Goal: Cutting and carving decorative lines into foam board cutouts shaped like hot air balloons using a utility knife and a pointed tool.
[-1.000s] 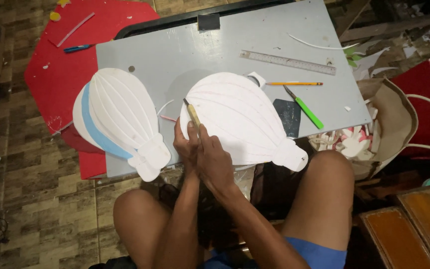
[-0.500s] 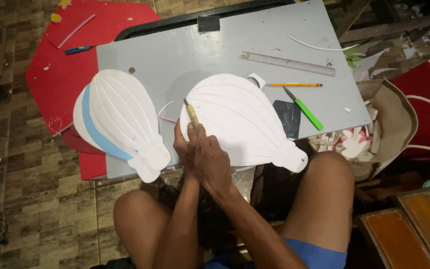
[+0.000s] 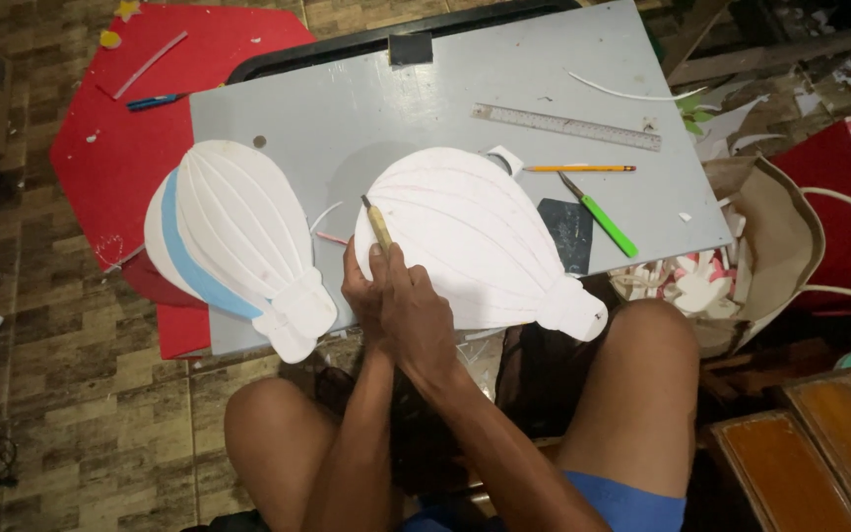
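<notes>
A large white balloon-shaped foam cutout [image 3: 475, 236] with ribbed lines lies on a grey board [image 3: 366, 108]. My right hand [image 3: 416, 315] is closed around a thin wooden-handled tool [image 3: 377, 223], whose tip touches the cutout's left edge. My left hand [image 3: 358, 288] sits just beside and partly under the right one at the same edge, and its fingers are mostly hidden. A second white balloon cutout [image 3: 238, 227], stacked on a blue and a white layer, rests at the board's left side.
On the board's right part lie a metal ruler [image 3: 565, 126], an orange pencil [image 3: 578, 168], a green-handled cutter [image 3: 601, 216] and a dark sanding pad [image 3: 565, 232]. Red sheet [image 3: 120, 128] lies on the tiled floor to the left. A bag with white scraps [image 3: 701, 281] stands to the right.
</notes>
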